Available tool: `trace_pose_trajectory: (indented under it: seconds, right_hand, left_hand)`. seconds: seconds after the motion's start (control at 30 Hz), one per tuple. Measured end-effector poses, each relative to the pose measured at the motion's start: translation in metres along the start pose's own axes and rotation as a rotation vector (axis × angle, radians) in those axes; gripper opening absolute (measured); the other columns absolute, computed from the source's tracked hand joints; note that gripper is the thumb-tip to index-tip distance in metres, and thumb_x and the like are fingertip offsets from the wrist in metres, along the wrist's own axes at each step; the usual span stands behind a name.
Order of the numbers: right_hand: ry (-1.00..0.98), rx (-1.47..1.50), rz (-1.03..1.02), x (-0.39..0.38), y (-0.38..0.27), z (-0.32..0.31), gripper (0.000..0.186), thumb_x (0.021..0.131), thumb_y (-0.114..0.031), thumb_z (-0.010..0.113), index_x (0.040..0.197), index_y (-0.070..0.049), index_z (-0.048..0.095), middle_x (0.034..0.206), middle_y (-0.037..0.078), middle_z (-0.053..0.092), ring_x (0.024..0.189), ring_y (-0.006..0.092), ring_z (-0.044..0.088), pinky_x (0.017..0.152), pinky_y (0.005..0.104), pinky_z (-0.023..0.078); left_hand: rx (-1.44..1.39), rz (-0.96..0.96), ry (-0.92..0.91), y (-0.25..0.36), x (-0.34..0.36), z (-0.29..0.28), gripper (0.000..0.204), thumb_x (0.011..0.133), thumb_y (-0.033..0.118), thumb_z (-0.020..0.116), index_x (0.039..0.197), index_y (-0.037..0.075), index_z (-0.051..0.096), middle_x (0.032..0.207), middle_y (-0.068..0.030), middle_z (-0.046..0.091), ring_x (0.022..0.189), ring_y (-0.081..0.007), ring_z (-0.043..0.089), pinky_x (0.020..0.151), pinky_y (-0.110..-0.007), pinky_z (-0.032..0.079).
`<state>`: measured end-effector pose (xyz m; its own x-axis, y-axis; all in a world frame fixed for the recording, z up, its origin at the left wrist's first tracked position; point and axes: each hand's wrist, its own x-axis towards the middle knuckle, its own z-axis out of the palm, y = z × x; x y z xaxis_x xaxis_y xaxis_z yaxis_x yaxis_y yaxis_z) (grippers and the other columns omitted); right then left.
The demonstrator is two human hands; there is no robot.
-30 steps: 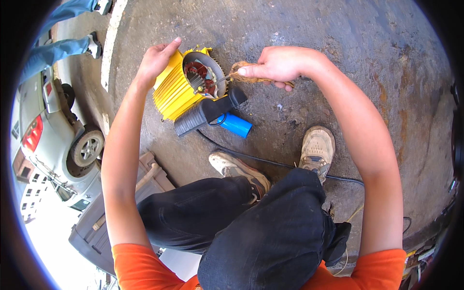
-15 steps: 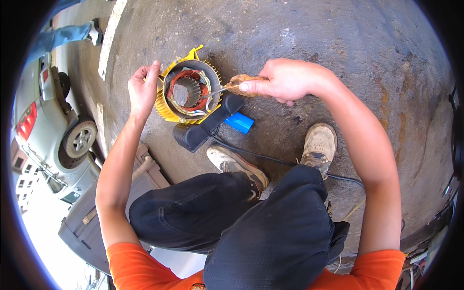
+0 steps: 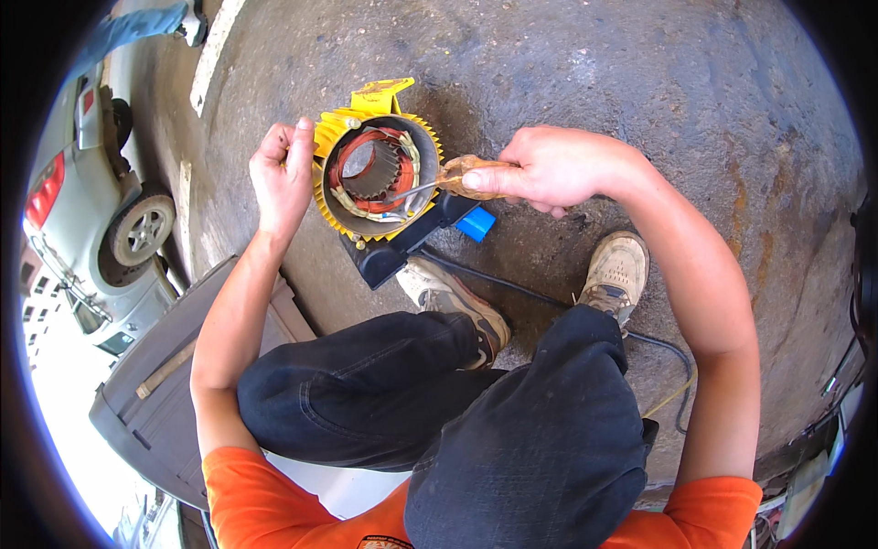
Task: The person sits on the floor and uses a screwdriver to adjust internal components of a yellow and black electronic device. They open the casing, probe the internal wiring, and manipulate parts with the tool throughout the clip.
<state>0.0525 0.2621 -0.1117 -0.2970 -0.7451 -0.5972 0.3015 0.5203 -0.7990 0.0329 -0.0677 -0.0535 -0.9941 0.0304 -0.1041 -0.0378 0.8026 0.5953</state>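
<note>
A yellow finned motor housing [image 3: 326, 206] stands tilted on a black base piece [image 3: 380, 263], its round opening facing me. Inside it sit a toothed metal core and red-orange copper windings [image 3: 350, 170] with pale wrapped leads. My left hand [image 3: 282, 172] is closed at the housing's left edge, thumb up, and appears to grip its rim; the fingertips are partly hidden. In my right hand [image 3: 558, 167] is a screwdriver [image 3: 471, 176] with an amber-brown handle. Its thin shaft reaches over the right rim, and the tip rests by the windings at the lower part of the opening.
A blue object [image 3: 476, 224] lies beside the black base. From there a black cable [image 3: 498, 286] runs rightward past my shoes [image 3: 615, 274]. At left are a grey plastic case [image 3: 151, 412] and a parked silver car [image 3: 91, 210]. Another person's leg [image 3: 137, 27] shows at upper left.
The housing has shifted right and turned, so its yellow top bracket shows more broadly. Both hands moved slightly right with it. The screwdriver tip stays inside the opening.
</note>
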Motion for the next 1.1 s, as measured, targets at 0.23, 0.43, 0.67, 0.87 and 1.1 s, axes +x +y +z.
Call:
trace_pose_trajectory:
  seconds: [0.23, 0.43, 0.67, 0.87, 1.1]
  right_hand:
    - [0.097, -0.05, -0.031, 0.004, -0.004, 0.015, 0.078, 0.094, -0.072, 0.045, 0.083, 0.002, 0.07, 0.058, 0.009, 0.061, 0.055, 0.0197, 0.066, 0.057, 0.0352, 0.055]
    - [0.121, -0.128, 0.023, 0.0, 0.0, 0.012, 0.078, 0.096, -0.07, 0.043, 0.082, 0.002, 0.07, 0.059, 0.013, 0.063, 0.054, 0.0222, 0.067, 0.061, 0.0383, 0.055]
    - [0.157, 0.081, -0.107, 0.008, 0.0, 0.017, 0.078, 0.094, -0.072, 0.044, 0.077, 0.001, 0.067, 0.055, 0.008, 0.059, 0.051, 0.0194, 0.064, 0.056, 0.0353, 0.053]
    - [0.177, 0.092, -0.115, 0.014, 0.009, 0.023, 0.08, 0.092, -0.075, 0.045, 0.078, 0.001, 0.067, 0.055, 0.006, 0.057, 0.049, 0.0167, 0.063, 0.051, 0.0318, 0.053]
    - [0.172, 0.056, -0.111, 0.019, 0.006, 0.026, 0.08, 0.093, -0.074, 0.045, 0.078, 0.002, 0.067, 0.055, 0.006, 0.057, 0.049, 0.0154, 0.062, 0.05, 0.0315, 0.052]
  left_hand:
    - [0.049, 0.017, -0.003, 0.002, 0.008, 0.005, 0.039, 0.099, 0.024, 0.065, 0.068, 0.004, 0.052, 0.062, 0.0068, 0.046, 0.061, -0.0026, 0.039, 0.054, -0.023, 0.036]
    - [0.065, 0.032, 0.004, 0.005, 0.015, 0.011, 0.04, 0.099, 0.027, 0.065, 0.068, 0.004, 0.054, 0.062, 0.0066, 0.049, 0.062, -0.0025, 0.04, 0.054, -0.023, 0.037]
    - [0.077, 0.029, -0.008, 0.006, 0.016, 0.01, 0.039, 0.099, 0.027, 0.066, 0.069, 0.004, 0.056, 0.062, 0.007, 0.051, 0.061, -0.0021, 0.041, 0.054, -0.023, 0.037]
    - [0.041, 0.021, -0.005, 0.002, 0.014, 0.009, 0.039, 0.099, 0.026, 0.066, 0.068, 0.005, 0.055, 0.061, 0.0078, 0.05, 0.06, -0.0009, 0.04, 0.052, -0.022, 0.034]
    - [0.069, 0.005, -0.044, -0.001, 0.015, 0.004, 0.041, 0.101, 0.029, 0.062, 0.069, 0.005, 0.059, 0.063, 0.0065, 0.049, 0.062, -0.0025, 0.04, 0.057, -0.022, 0.034]
